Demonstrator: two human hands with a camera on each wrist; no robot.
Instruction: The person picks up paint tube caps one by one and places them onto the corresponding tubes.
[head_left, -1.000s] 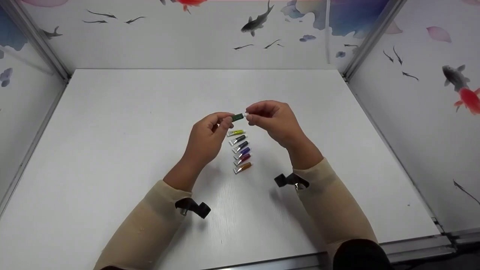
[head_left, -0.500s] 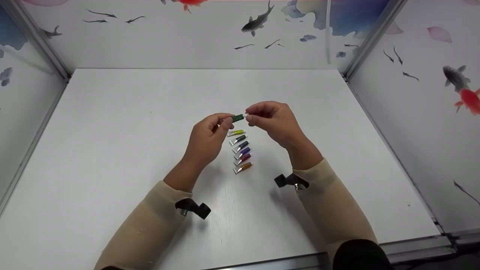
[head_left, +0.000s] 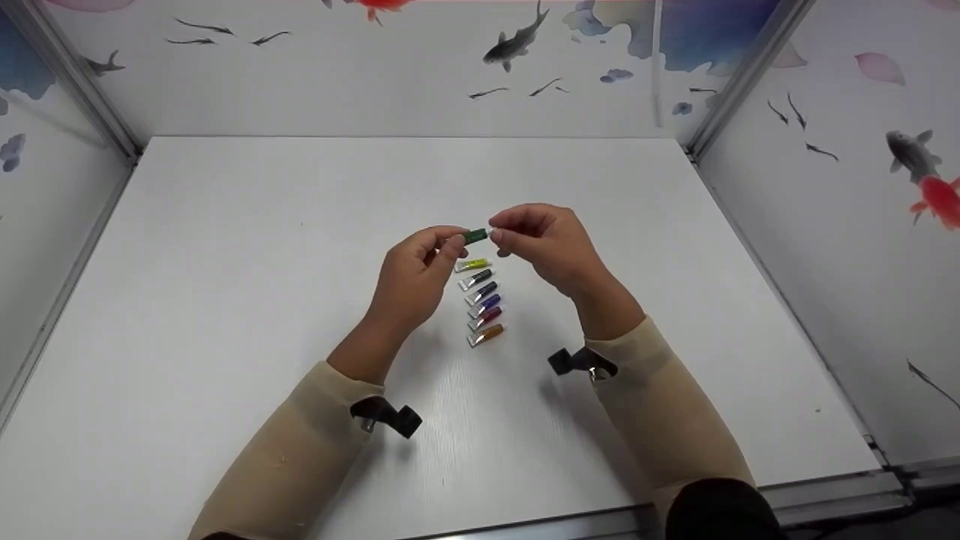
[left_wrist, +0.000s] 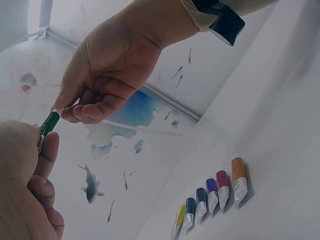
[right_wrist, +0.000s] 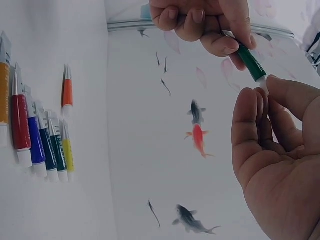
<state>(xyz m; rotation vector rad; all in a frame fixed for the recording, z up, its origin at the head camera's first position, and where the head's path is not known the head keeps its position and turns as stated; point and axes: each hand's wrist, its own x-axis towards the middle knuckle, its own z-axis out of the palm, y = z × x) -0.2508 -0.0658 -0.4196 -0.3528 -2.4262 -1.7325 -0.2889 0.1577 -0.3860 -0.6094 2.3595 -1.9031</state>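
Between the two hands, above the white table, is a small green paint tube [head_left: 475, 237]. My left hand [head_left: 416, 274] pinches its body between thumb and fingers, hiding the tail end. With thumb and forefinger, my right hand [head_left: 551, 244] pinches the white cap [right_wrist: 263, 85], which is mostly covered. The right wrist view has the tube slanting, cap end down toward the right fingertips. On the table below lies a row of several paint tubes: yellow [head_left: 472, 265], dark green [head_left: 475, 280], dark blue [head_left: 481, 293], purple [head_left: 485, 305], red [head_left: 485, 319] and ochre [head_left: 486, 335].
One orange paint tube [right_wrist: 67, 90] lies apart from the row in the right wrist view; the head view does not show it. White panels printed with fish [head_left: 514, 46] stand at the back and sides of the table [head_left: 225, 262]. A metal rail [head_left: 825, 491] runs along the front edge.
My right fingertips shift slightly at the cap, a little leftward and curling. The left hand, the green paint tube and the row of tubes stay in place.
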